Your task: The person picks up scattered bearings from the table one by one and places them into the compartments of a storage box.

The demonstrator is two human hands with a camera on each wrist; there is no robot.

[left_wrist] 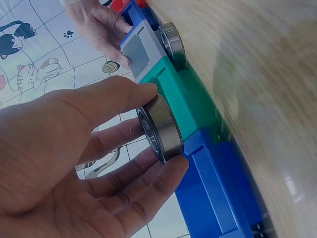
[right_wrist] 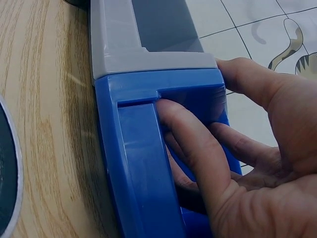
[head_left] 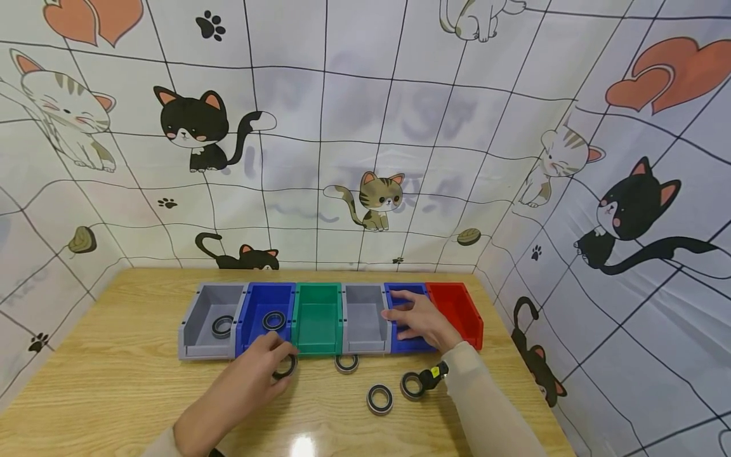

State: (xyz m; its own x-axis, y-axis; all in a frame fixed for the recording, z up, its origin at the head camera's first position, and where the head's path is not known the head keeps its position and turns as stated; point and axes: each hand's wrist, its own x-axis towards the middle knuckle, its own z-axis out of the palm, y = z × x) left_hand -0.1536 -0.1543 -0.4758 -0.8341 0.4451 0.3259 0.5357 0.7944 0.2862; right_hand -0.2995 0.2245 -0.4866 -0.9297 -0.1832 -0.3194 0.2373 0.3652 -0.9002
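Note:
My left hand [head_left: 254, 369] pinches a ring-shaped ball bearing [left_wrist: 166, 130] between thumb and fingertips, in front of the left blue bin [head_left: 245, 336]. The bearing is held on edge, its shiny outer rim facing the left wrist camera. My right hand [head_left: 425, 322] reaches over the right blue bin [right_wrist: 143, 168], its fingers spread and loosely bent. Its thumb lies at the inner side of the bin's front lip, and another finger touches the divider beside the grey bin [head_left: 365, 346]. No bearing shows in that hand; part of the bin's inside is hidden behind it.
Three bearings lie on the wooden table: one by the bins' front edge [head_left: 346, 364], one nearer me [head_left: 379, 400], one by the right wrist [head_left: 412, 386]. The left grey bin [head_left: 208, 350] and left blue bin each hold a bearing. Green [head_left: 318, 348] and red [head_left: 465, 311] bins complete the row.

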